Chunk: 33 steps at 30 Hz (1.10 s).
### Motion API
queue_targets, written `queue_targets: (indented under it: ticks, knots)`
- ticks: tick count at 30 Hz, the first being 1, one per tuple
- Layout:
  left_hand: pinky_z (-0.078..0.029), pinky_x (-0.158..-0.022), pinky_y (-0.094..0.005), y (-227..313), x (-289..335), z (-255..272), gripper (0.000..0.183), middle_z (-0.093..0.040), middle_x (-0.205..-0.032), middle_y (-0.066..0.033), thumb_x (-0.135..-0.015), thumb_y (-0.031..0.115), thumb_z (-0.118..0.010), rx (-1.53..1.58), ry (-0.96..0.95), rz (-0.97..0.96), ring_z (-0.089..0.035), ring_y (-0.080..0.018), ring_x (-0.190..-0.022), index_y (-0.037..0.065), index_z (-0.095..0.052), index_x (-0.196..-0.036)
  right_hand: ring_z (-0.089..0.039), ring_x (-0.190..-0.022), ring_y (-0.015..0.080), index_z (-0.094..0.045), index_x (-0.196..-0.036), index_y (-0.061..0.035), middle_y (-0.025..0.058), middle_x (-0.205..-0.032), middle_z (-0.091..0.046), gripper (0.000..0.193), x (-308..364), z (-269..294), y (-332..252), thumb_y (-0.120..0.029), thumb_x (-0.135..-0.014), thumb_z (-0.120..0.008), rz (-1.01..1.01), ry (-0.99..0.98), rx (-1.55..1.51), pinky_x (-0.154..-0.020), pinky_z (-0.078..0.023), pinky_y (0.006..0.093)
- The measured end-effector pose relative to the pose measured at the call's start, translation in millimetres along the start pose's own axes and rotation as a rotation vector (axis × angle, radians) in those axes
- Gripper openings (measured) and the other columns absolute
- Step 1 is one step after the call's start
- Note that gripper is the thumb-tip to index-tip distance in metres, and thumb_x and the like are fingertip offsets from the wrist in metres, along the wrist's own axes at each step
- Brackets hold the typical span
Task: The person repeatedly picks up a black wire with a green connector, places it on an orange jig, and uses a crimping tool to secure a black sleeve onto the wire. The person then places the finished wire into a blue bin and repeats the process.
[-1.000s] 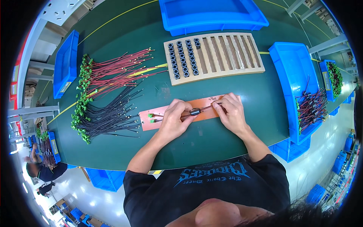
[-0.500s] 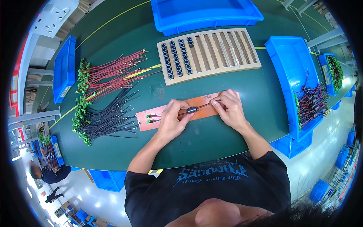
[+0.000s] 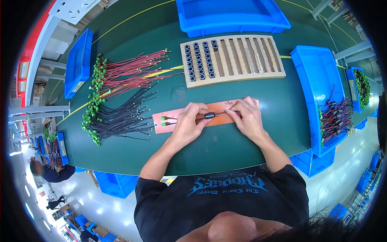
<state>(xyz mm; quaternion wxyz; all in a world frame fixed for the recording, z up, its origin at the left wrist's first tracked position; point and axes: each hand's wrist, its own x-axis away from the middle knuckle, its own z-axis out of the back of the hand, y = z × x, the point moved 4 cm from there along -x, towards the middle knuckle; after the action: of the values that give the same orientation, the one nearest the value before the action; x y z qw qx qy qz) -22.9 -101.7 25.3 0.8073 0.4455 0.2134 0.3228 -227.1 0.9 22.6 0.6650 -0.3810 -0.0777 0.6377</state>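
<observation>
A flat orange-copper board [image 3: 221, 107] lies on the green table in front of me. Across it run dark red and black wires with two green connectors [image 3: 164, 121] at their left end. A black cylindrical core [image 3: 209, 115] surrounds the wires between my hands. My left hand [image 3: 187, 124] is closed on the wires just left of the core, its thumb beside the core. On the other side, my right hand [image 3: 250, 119] pinches the wires between thumb and fingers near the board's right end. The wire tips are hidden under the right hand.
Beyond the board, a slotted wooden rack [image 3: 225, 60] holds several black cores at its left. Red wires [image 3: 137, 62] and black wires [image 3: 125, 115] with green connectors lie left. Blue bins stand at the back [image 3: 238, 18] and right [image 3: 300, 68]; the right one holds cored wires.
The whole view has shifted, so the table and its things appear farther right and slightly higher. Both hands stay on the wires, with the core still between them.
</observation>
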Motion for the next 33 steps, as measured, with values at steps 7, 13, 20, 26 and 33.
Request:
queue_targets:
  ticks: [7, 13, 20, 26, 33]
  knots:
    - [-0.062, -0.086, -0.0379, -2.0, 2.4, 2.6, 0.037, -0.071, -0.103, -0.0135, -0.083, 0.001, -0.086, -0.041, -0.031, -0.026, -0.076, -0.0275, -0.095, 0.001, -0.060, -0.109, -0.060, -0.088, 0.0213, -0.069, -0.086, -0.0097, -0.0001, -0.101, -0.077, 0.014, 1.7, 0.9, 2.3, -0.016, -0.090, -0.080, 0.000, -0.030, 0.020, -0.090, -0.040, 0.0390]
    - [-0.062, -0.084, -0.0376, -4.4, 3.5, -0.2, 0.040, -0.074, -0.101, -0.0138, -0.083, 0.000, -0.086, 0.031, -0.005, 0.012, -0.077, -0.0266, -0.094, 0.003, -0.057, -0.110, -0.061, -0.090, 0.0209, -0.067, -0.084, -0.0103, -0.0004, -0.105, -0.078, 0.016, 1.5, 3.3, 3.0, -0.016, -0.090, -0.081, -0.008, -0.034, -0.021, -0.091, -0.040, 0.0395]
    - [-0.062, -0.083, -0.0368, -4.4, 1.7, -6.5, 0.043, -0.075, -0.100, -0.0133, -0.083, 0.000, -0.087, 0.016, 0.036, -0.043, -0.077, -0.0267, -0.094, 0.004, -0.055, -0.111, -0.061, -0.089, 0.0221, -0.069, -0.085, -0.0097, 0.0012, -0.091, -0.071, 0.016, -0.7, -0.1, 2.4, -0.017, -0.089, -0.082, 0.038, -0.032, -0.027, -0.088, -0.040, 0.0398]
    - [-0.063, -0.082, -0.0366, -3.6, 1.8, -5.9, 0.041, -0.073, -0.100, -0.0128, -0.083, 0.001, -0.087, -0.006, 0.031, -0.060, -0.076, -0.0253, -0.091, 0.003, -0.056, -0.110, -0.060, -0.088, 0.0228, -0.070, -0.086, -0.0100, 0.0014, -0.086, -0.068, 0.014, -1.0, -0.8, 0.8, -0.017, -0.088, -0.082, 0.058, -0.033, -0.012, -0.088, -0.040, 0.0400]
    - [-0.062, -0.080, -0.0379, -8.2, 3.7, -0.9, 0.031, -0.068, -0.102, -0.0150, -0.085, -0.001, -0.084, 0.065, 0.000, 0.000, -0.074, -0.0294, -0.091, 0.000, -0.059, -0.104, -0.062, -0.094, 0.0211, -0.069, -0.084, -0.0099, -0.0005, -0.102, -0.077, 0.016, 1.0, -1.7, 2.7, -0.018, -0.088, -0.082, 0.028, -0.077, 0.006, -0.092, -0.041, 0.0417]
